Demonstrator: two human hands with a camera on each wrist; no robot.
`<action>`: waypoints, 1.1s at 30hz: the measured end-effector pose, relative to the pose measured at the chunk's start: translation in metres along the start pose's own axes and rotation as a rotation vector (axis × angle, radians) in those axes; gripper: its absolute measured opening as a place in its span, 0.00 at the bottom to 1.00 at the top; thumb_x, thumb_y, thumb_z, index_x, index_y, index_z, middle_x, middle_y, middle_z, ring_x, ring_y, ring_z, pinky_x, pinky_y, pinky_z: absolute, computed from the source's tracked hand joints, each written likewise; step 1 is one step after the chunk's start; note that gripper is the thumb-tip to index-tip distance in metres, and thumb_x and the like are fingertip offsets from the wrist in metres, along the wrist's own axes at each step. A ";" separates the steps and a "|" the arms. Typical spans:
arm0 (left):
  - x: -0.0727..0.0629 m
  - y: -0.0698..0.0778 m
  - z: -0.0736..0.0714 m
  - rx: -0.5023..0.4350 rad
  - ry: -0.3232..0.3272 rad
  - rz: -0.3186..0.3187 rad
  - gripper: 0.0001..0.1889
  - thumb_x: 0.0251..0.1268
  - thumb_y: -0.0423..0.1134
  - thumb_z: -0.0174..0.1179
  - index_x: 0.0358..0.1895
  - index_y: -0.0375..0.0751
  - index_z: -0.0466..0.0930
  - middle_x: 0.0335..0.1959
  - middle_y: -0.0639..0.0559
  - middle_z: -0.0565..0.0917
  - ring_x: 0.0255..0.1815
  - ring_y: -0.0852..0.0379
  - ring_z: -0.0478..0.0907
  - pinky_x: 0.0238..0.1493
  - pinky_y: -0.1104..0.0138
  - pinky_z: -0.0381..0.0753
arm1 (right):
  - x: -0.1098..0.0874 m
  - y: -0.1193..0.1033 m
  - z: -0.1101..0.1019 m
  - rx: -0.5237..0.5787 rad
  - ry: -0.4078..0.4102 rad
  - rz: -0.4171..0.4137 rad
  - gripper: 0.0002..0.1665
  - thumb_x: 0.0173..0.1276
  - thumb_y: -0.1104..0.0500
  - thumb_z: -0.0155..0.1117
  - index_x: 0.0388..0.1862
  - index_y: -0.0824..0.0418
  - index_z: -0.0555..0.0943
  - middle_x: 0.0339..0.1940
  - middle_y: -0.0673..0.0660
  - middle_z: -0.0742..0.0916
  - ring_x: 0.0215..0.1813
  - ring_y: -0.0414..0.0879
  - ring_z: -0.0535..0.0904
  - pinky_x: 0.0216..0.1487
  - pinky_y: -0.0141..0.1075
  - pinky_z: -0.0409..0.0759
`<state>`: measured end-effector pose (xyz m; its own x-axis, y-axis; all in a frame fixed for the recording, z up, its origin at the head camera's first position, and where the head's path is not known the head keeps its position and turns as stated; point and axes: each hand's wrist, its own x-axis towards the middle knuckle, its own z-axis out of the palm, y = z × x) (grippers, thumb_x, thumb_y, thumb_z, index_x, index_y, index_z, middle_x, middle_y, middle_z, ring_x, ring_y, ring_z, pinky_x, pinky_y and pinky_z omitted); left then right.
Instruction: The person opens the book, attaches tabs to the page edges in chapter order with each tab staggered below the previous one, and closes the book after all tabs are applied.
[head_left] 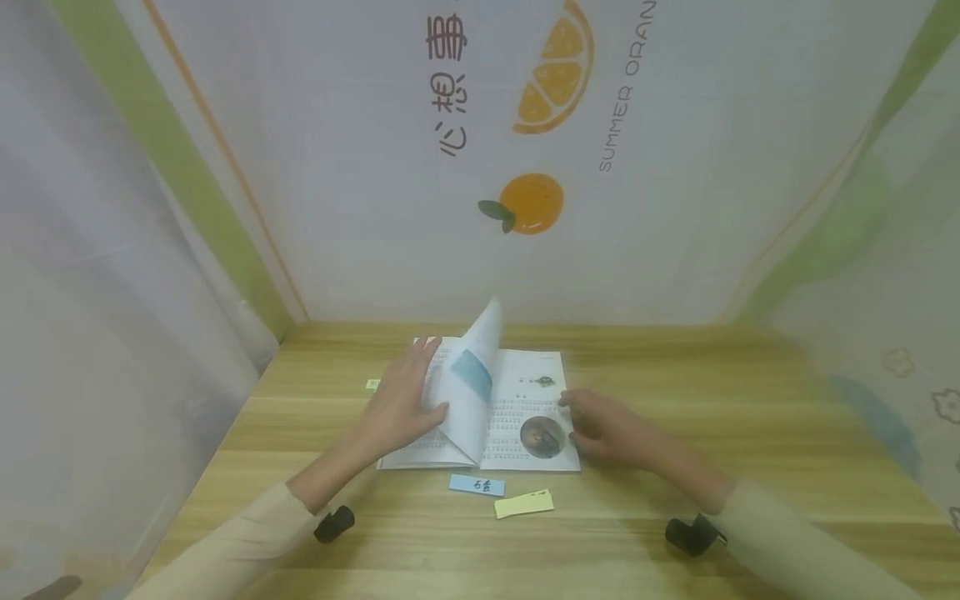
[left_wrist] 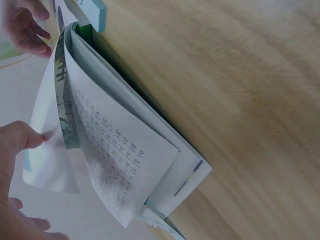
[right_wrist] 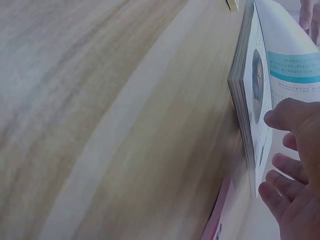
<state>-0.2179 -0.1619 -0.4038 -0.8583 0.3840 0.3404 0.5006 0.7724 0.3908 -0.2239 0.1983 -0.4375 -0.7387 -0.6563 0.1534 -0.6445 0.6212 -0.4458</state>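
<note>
An open book (head_left: 525, 367) lies on the wooden table, with printed text and a round picture on its right-hand page. One page (head_left: 474, 379) stands raised and curved over the middle, a blue patch on it. My left hand (head_left: 405, 396) is spread over the left-hand pages. In the left wrist view its thumb (left_wrist: 31, 136) touches the lifted sheet while the other fingers stay apart. At the book's right edge is my right hand (head_left: 609, 427), its fingers loosely bent. The right wrist view has the right thumb (right_wrist: 285, 116) beside the round picture, with nothing gripped.
In front of the book lie a blue sticky-note pad (head_left: 477, 485) with handwriting and a yellow sticky-note pad (head_left: 523, 504). A small pale yellow tab (head_left: 372, 384) shows left of the book. A pink-edged item (right_wrist: 219, 212) lies low in the right wrist view. A printed curtain (head_left: 375, 208) hangs behind.
</note>
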 end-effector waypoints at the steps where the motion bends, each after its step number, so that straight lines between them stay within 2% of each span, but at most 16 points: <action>1: -0.001 -0.001 0.001 0.040 -0.008 0.014 0.50 0.59 0.40 0.72 0.81 0.38 0.51 0.78 0.31 0.54 0.78 0.30 0.47 0.75 0.39 0.48 | 0.000 -0.001 0.000 0.003 -0.003 -0.006 0.31 0.63 0.64 0.72 0.65 0.67 0.75 0.64 0.64 0.80 0.67 0.60 0.74 0.68 0.54 0.71; 3: -0.002 0.000 0.004 0.135 -0.028 0.063 0.49 0.61 0.42 0.70 0.82 0.44 0.50 0.80 0.31 0.49 0.78 0.28 0.42 0.74 0.36 0.45 | 0.001 -0.003 0.000 0.009 -0.010 -0.021 0.30 0.64 0.65 0.72 0.65 0.67 0.75 0.63 0.64 0.80 0.66 0.59 0.75 0.68 0.54 0.71; 5: -0.001 0.005 0.009 0.241 -0.057 0.141 0.47 0.63 0.43 0.67 0.83 0.51 0.51 0.81 0.33 0.45 0.79 0.28 0.38 0.73 0.35 0.41 | 0.003 -0.006 0.001 0.008 -0.012 -0.038 0.30 0.64 0.65 0.72 0.65 0.68 0.75 0.63 0.64 0.80 0.66 0.60 0.75 0.68 0.54 0.71; 7: 0.001 0.015 0.016 0.331 -0.086 0.229 0.45 0.65 0.44 0.65 0.83 0.53 0.53 0.82 0.36 0.43 0.79 0.29 0.36 0.73 0.34 0.41 | 0.004 -0.008 0.002 0.006 -0.013 -0.052 0.31 0.64 0.66 0.72 0.65 0.69 0.75 0.63 0.65 0.80 0.66 0.60 0.75 0.68 0.55 0.71; 9: 0.004 0.023 0.024 0.384 -0.134 0.288 0.41 0.67 0.45 0.62 0.82 0.54 0.55 0.83 0.39 0.42 0.80 0.30 0.37 0.74 0.35 0.40 | 0.007 -0.010 0.003 0.001 -0.013 -0.065 0.31 0.64 0.65 0.72 0.65 0.70 0.75 0.63 0.65 0.81 0.66 0.61 0.75 0.67 0.55 0.72; 11: 0.007 0.030 0.031 0.405 -0.205 0.305 0.38 0.70 0.47 0.59 0.82 0.54 0.56 0.83 0.41 0.44 0.80 0.31 0.37 0.74 0.36 0.41 | 0.009 -0.012 0.005 -0.005 -0.026 -0.068 0.32 0.64 0.65 0.72 0.66 0.69 0.74 0.62 0.64 0.81 0.65 0.59 0.76 0.66 0.54 0.73; 13: 0.009 0.034 0.038 0.396 -0.285 0.284 0.35 0.74 0.48 0.57 0.81 0.53 0.59 0.83 0.42 0.47 0.80 0.32 0.38 0.74 0.36 0.42 | 0.013 -0.016 0.008 -0.002 -0.051 -0.084 0.31 0.65 0.63 0.73 0.65 0.68 0.75 0.60 0.61 0.83 0.62 0.57 0.78 0.64 0.53 0.75; 15: 0.010 0.036 0.042 0.382 -0.376 0.236 0.32 0.76 0.51 0.54 0.80 0.53 0.60 0.83 0.44 0.48 0.80 0.33 0.38 0.74 0.36 0.41 | 0.016 -0.018 0.012 -0.007 -0.081 -0.100 0.30 0.65 0.59 0.73 0.64 0.65 0.77 0.61 0.60 0.82 0.62 0.56 0.78 0.64 0.52 0.76; 17: 0.010 0.035 0.045 0.343 -0.456 0.174 0.31 0.78 0.52 0.51 0.80 0.54 0.61 0.82 0.45 0.49 0.80 0.33 0.37 0.74 0.36 0.40 | 0.019 -0.019 0.016 -0.019 -0.118 -0.102 0.29 0.66 0.54 0.74 0.64 0.61 0.78 0.64 0.61 0.80 0.65 0.56 0.76 0.65 0.51 0.75; 20: 0.008 0.034 0.044 0.289 -0.533 0.095 0.30 0.80 0.54 0.48 0.80 0.54 0.60 0.82 0.47 0.50 0.80 0.32 0.38 0.73 0.35 0.42 | 0.020 -0.020 0.020 -0.041 -0.170 -0.102 0.33 0.65 0.46 0.74 0.65 0.57 0.77 0.72 0.62 0.74 0.72 0.57 0.69 0.70 0.50 0.69; 23: 0.006 0.031 0.042 0.234 -0.561 0.046 0.31 0.81 0.56 0.46 0.81 0.54 0.59 0.83 0.48 0.49 0.79 0.32 0.39 0.72 0.33 0.46 | 0.019 -0.019 0.021 -0.065 -0.208 -0.101 0.38 0.64 0.42 0.75 0.68 0.56 0.75 0.76 0.62 0.71 0.75 0.59 0.65 0.72 0.51 0.66; 27: 0.009 0.028 0.041 0.226 -0.566 0.017 0.33 0.80 0.57 0.46 0.81 0.50 0.57 0.83 0.48 0.48 0.79 0.31 0.42 0.71 0.33 0.50 | 0.018 -0.018 0.020 -0.087 -0.223 -0.120 0.41 0.64 0.43 0.75 0.70 0.58 0.74 0.76 0.63 0.70 0.74 0.60 0.66 0.71 0.53 0.66; 33: 0.030 0.025 0.050 0.228 -0.554 -0.076 0.37 0.79 0.57 0.48 0.81 0.40 0.54 0.83 0.45 0.46 0.79 0.31 0.43 0.71 0.33 0.51 | 0.019 -0.021 0.016 -0.088 -0.259 -0.090 0.44 0.62 0.42 0.76 0.72 0.58 0.73 0.77 0.61 0.69 0.75 0.59 0.65 0.72 0.52 0.66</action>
<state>-0.2368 -0.1056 -0.4270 -0.8521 0.4830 -0.2016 0.4518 0.8733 0.1825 -0.2211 0.1654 -0.4396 -0.6103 -0.7908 -0.0464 -0.7280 0.5830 -0.3607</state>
